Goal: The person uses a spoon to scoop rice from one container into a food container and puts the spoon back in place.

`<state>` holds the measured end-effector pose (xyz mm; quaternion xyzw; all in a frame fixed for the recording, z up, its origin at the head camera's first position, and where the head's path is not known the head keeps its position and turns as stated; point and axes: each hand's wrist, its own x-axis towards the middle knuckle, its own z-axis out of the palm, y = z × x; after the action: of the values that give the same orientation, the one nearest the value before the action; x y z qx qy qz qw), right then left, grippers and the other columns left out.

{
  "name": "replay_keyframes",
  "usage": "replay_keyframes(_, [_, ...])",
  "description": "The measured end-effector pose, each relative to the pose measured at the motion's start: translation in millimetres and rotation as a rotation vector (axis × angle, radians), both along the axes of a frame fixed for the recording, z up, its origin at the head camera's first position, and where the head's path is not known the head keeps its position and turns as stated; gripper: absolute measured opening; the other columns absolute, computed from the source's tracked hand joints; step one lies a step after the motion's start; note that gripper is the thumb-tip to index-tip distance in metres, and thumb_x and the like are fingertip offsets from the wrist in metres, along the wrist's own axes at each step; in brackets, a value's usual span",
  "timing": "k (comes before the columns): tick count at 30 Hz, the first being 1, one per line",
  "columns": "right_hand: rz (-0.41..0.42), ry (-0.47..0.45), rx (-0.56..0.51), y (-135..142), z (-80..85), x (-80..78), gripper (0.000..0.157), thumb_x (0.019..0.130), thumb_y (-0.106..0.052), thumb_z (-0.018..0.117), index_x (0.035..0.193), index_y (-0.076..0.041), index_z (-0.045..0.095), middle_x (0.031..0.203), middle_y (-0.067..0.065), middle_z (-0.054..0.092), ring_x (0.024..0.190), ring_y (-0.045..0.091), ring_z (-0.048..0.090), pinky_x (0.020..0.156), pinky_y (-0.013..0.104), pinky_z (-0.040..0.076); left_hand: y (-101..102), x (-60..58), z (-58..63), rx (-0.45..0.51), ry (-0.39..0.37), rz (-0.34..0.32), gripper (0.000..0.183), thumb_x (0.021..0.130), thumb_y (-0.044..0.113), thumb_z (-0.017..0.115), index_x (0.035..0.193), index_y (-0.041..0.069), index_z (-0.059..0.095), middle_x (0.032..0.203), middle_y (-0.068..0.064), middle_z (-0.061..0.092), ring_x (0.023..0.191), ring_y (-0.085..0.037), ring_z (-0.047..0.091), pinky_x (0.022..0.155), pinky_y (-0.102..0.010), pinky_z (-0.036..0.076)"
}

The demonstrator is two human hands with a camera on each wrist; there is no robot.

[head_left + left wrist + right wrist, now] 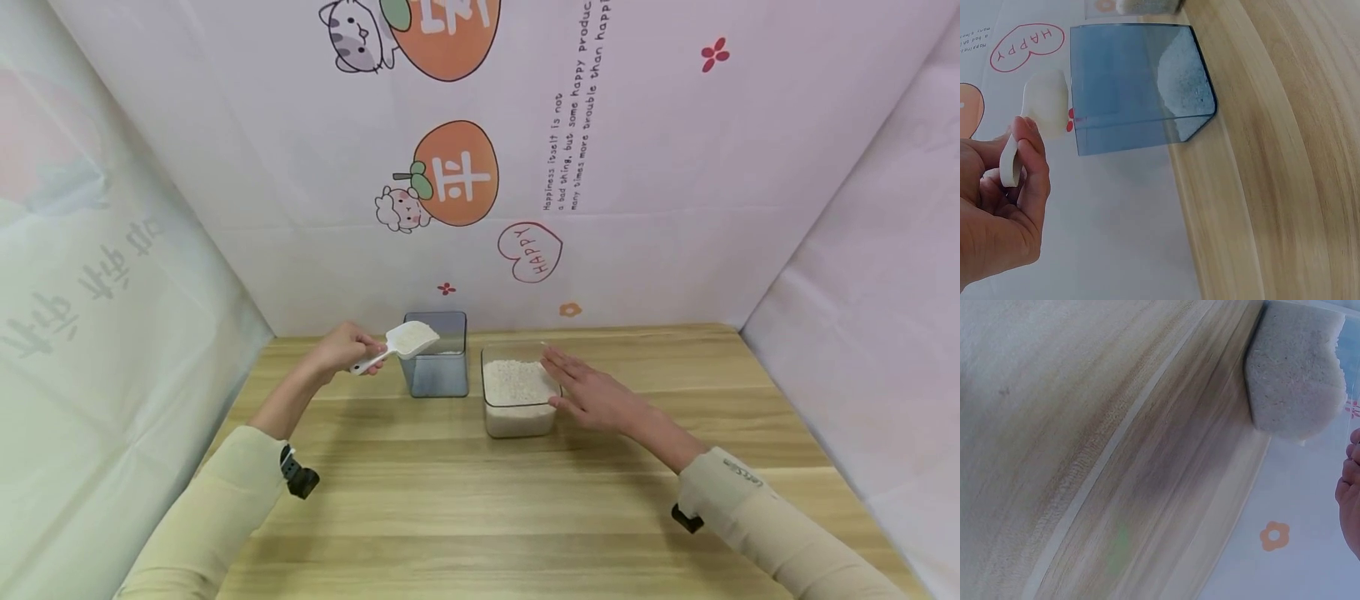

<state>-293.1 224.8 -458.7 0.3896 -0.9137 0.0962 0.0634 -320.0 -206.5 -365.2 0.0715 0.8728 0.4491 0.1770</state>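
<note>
My left hand (pixel 347 347) grips the handle of a white scoop (pixel 412 337) loaded with rice-like white grains. The scoop's bowl hovers over the rim of a bluish see-through container (pixel 438 379). In the left wrist view, a heap of grains (pixel 1183 78) lies at the bottom of that container. To its right stands a clear container (pixel 520 423) holding a larger amount of the same grains (pixel 517 382). My right hand (pixel 596 398), fingers extended, rests against this container's right rim. The right wrist view shows only part of the hand (pixel 1351 494), at the edge.
Both containers stand near the back of a wood-grain table (pixel 480 508). A white printed sheet (pixel 637 167) rises behind them, and white sheets (pixel 112 250) hang at either side. Dark straps (pixel 300 477) sit at both sleeve cuffs.
</note>
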Motion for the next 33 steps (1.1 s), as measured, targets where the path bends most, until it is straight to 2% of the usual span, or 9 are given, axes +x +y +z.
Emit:
replay_keyframes(7, [-0.009, -0.017, -0.002, 0.0, -2.7, 1.3, 0.066, 0.104, -0.035, 0.051, 0.154, 0.002, 0.029, 0.163, 0.02, 0.024, 0.15, 0.035, 0.029, 0.118, 0.05, 0.032, -0.8, -3.7, -0.2, -0.014, -0.005, -0.014, 0.03, 0.1, 0.006, 0.055, 0.11, -0.02, 0.065, 0.074, -0.003, 0.069, 0.064, -0.011, 0.065, 0.057, -0.02, 0.052])
replay_keyframes(14, [-0.009, -0.016, 0.008, 0.8, -1.7, 1.4, 0.066, 0.104, -0.034, 0.051, 0.154, 0.003, 0.029, 0.162, 0.021, 0.025, 0.15, 0.035, 0.029, 0.119, 0.05, 0.031, 2.0, -5.9, 4.5, -0.013, -0.015, -0.011, 0.03, 0.1, 0.008, 0.056, 0.106, -0.019, 0.066, 0.07, -0.001, 0.068, 0.061, -0.007, 0.063, 0.056, -0.019, 0.051])
replay_keyframes(33, [-0.002, -0.007, 0.009, 1.0, 0.2, -1.2, 0.066, 0.104, -0.035, 0.051, 0.154, 0.002, 0.028, 0.163, 0.021, 0.025, 0.149, 0.037, 0.031, 0.117, 0.051, 0.034, 5.3, -7.6, 14.3, -0.035, -0.017, -0.007, 0.032, 0.1, 0.01, 0.057, 0.11, -0.019, 0.066, 0.072, -0.001, 0.068, 0.061, -0.006, 0.062, 0.056, -0.018, 0.052])
